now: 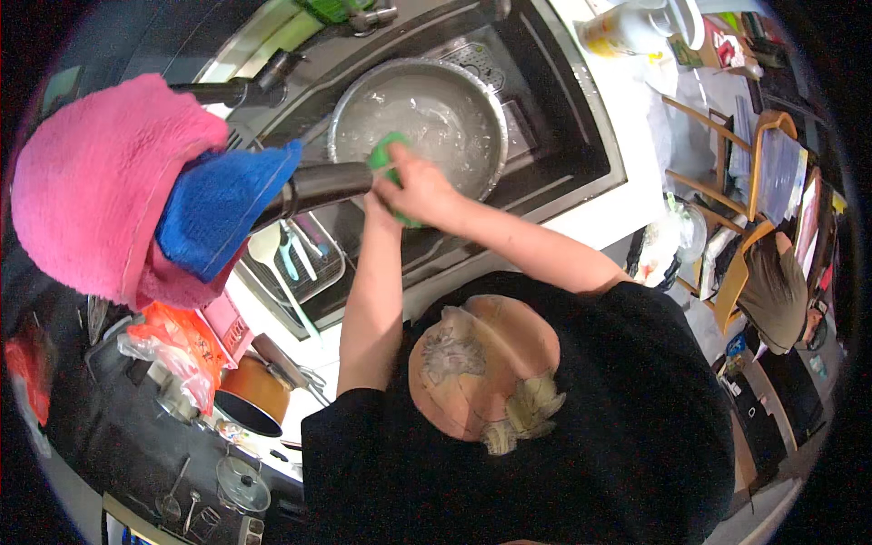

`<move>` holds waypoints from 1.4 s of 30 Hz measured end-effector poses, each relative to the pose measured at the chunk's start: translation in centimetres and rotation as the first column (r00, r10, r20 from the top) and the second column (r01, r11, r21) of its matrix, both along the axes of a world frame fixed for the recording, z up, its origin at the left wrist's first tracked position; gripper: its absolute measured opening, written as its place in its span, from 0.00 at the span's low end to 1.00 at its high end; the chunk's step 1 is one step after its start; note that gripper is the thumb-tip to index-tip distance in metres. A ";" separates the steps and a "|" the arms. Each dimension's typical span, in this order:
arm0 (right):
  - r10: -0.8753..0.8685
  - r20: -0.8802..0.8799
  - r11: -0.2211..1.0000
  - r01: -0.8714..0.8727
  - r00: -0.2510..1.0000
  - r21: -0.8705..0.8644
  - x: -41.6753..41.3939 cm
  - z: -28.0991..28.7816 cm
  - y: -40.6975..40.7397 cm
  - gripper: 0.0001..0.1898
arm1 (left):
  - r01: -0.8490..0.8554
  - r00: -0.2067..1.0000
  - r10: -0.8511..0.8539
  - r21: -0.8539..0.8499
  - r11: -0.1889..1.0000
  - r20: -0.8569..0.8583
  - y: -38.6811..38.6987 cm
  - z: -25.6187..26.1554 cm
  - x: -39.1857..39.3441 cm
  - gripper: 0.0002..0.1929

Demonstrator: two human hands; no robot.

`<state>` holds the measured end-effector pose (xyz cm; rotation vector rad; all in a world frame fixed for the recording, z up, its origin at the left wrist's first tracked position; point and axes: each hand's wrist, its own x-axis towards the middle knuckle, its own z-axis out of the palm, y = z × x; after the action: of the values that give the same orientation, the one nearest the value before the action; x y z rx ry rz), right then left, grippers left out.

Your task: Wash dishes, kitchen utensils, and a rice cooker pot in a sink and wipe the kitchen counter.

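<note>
A green cloth (390,144) is bunched between my hands, over the near left rim of a round metal basin (501,129) with water in it. My right hand (419,187) grips the cloth from above. Close against it, my left hand (383,204) holds the cloth's lower part, its fingers blurred and partly hidden. The basin stands in a dark sink (572,116). The end of a thick dark faucet spout (334,181) is right beside both hands. Pink (102,184) and blue (211,204) cloths hang over the faucet further left.
Left of my left forearm, a wire rack (327,272) holds utensils, including a pale spatula (266,245). An orange pot (255,392) and a plastic bag (184,347) stand beyond it. A white jug (623,30) is at upper right. Wooden chairs (756,163) and a seated person (776,293) are on the right.
</note>
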<state>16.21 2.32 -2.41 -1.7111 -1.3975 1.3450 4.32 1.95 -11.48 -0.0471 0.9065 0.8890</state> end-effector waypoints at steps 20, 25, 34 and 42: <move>-0.057 0.570 0.990 -0.028 0.820 0.139 3.7 -11.6 4.1 0.19 | 0.021 0.999 -0.024 -0.086 0.996 -0.039 0.5 -2.6 -1.2 0.15; 0.383 0.568 0.828 -0.543 0.728 0.139 3.3 -15.5 0.2 0.25 | 0.271 0.904 -0.278 -0.067 0.960 -0.326 -0.9 -5.6 -0.4 0.21; 0.293 0.531 0.956 -0.235 0.795 -0.177 10.8 -18.8 1.8 0.11 | 0.879 0.033 -0.744 -0.336 0.339 -0.667 0.1 -4.1 -0.7 0.23; 0.550 0.224 0.812 -0.578 0.805 0.080 7.0 -18.3 -1.5 0.25 | 0.875 -0.423 -0.202 -0.456 0.161 -0.883 -0.5 -5.5 0.7 0.29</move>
<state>23.25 0.83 -20.67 -1.4006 -2.1897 1.3454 5.07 1.47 -17.01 1.8360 1.4965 -0.3850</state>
